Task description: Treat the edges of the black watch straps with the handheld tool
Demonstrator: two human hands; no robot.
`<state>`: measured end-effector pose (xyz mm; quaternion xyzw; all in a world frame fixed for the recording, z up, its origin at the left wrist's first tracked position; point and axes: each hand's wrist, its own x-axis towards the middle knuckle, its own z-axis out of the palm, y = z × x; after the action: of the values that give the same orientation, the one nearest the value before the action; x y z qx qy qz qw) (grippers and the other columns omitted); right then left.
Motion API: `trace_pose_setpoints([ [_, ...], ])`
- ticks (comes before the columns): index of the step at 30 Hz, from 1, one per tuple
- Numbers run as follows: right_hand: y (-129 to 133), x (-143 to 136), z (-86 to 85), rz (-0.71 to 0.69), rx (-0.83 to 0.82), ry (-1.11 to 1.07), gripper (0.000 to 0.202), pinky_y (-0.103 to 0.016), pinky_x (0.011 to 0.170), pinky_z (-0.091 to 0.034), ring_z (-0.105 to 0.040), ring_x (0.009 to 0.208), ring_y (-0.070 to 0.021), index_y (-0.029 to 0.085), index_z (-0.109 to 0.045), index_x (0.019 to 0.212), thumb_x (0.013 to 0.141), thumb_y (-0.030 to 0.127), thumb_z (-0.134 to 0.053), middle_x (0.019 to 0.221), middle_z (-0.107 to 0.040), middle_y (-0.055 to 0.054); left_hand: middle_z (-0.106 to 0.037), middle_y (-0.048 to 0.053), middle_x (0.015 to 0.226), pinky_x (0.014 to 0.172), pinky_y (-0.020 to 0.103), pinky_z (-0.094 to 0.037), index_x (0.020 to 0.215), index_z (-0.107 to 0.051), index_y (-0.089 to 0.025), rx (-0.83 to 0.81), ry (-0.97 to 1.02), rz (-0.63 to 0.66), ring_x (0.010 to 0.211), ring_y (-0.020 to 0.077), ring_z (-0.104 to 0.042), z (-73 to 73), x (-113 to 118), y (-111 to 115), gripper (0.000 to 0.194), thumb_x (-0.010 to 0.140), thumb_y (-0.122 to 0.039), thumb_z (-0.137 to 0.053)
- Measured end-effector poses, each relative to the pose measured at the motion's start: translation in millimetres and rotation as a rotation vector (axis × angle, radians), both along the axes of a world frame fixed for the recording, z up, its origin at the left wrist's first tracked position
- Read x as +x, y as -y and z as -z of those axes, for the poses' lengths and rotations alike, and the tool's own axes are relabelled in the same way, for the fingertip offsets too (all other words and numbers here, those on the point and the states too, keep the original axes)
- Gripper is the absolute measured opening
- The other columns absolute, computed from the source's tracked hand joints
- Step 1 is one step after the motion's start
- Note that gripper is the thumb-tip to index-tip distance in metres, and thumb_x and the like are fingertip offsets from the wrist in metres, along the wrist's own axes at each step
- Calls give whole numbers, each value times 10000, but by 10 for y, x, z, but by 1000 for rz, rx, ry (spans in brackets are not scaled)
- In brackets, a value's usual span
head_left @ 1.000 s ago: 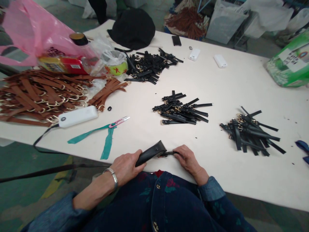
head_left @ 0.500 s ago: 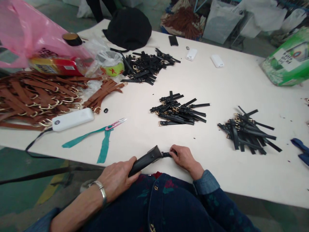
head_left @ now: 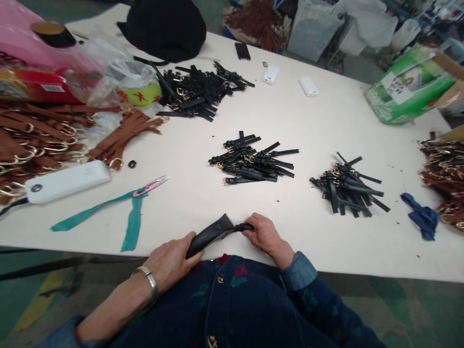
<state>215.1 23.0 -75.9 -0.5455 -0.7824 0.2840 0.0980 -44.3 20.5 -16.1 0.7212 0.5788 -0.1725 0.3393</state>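
My left hand (head_left: 170, 258) is closed round a wide, folded black leather piece (head_left: 212, 234) at the table's front edge. Its broad end points right, and a short narrow black strap (head_left: 239, 227) extends from it. The fingers of my right hand (head_left: 266, 236) pinch that narrow strap, hiding its far end. Beyond my hands lies a pile of short black buckle straps (head_left: 253, 162). Another pile of black buckle straps (head_left: 350, 188) is to the right.
Pink-handled thread snips (head_left: 150, 186) with a teal ribbon (head_left: 132, 222) lie at left, near a white power bank (head_left: 68, 182) and brown straps (head_left: 119, 135). Farther back are more black straps (head_left: 203, 89) and a black cap (head_left: 165, 29). Blue cloth (head_left: 422, 217) and a green package (head_left: 406, 92) are at right.
The view has shifted rightward, bringing the blue cloth and a brown strap pile at the right further into sight. Both hands keep their grips; the right fingers sit slightly differently along the narrow strap.
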Motion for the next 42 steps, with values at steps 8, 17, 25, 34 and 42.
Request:
trace_pose_setpoints([
  [8, -18, -184, -76, -87, 5, 129, 77, -257, 651, -387, -486, 758, -158, 179, -567, 803, 736, 217, -574, 802, -515, -42, -624, 28, 699, 551, 254, -357, 914, -489, -241, -32, -38, -10, 638, 174, -584, -12, -157, 65, 347, 763, -512, -332],
  [17, -5, -110, 100, -181, 43, -52, 154, -237, 669, -400, -506, 791, -141, 192, -530, 948, 815, 265, -504, 883, -522, -39, -628, 32, 731, 580, 254, -370, 908, -489, -236, -29, 20, -58, 675, 176, -587, -3, -172, 80, 318, 767, -484, -348],
  [25, 42, -128, 210, -158, 57, -109, 220, -221, 626, -376, -514, 709, -126, 217, -557, 976, 826, 360, -484, 804, -543, -23, -634, 34, 719, 558, 250, -366, 903, -492, -234, -22, 41, -83, 664, 188, -593, -14, -184, 96, 324, 768, -487, -342],
  [34, 93, -243, 234, -111, 149, 62, 270, -218, 538, -317, -512, 630, -121, 226, -575, 923, 820, 448, -461, 749, -571, -13, -646, 35, 747, 583, 253, -385, 927, -481, -237, -23, 60, -97, 686, 189, -606, 29, -190, 112, 338, 773, -498, -333],
  [42, -119, 400, 199, 126, 393, 47, 315, -228, 540, -407, -561, 613, -141, 217, -589, 976, 803, 457, -480, 720, -597, -25, -653, 40, 765, 643, 288, -398, 996, -483, -240, 21, 2, -135, 740, 206, -607, 11, -233, 184, 386, 770, -508, -319],
])
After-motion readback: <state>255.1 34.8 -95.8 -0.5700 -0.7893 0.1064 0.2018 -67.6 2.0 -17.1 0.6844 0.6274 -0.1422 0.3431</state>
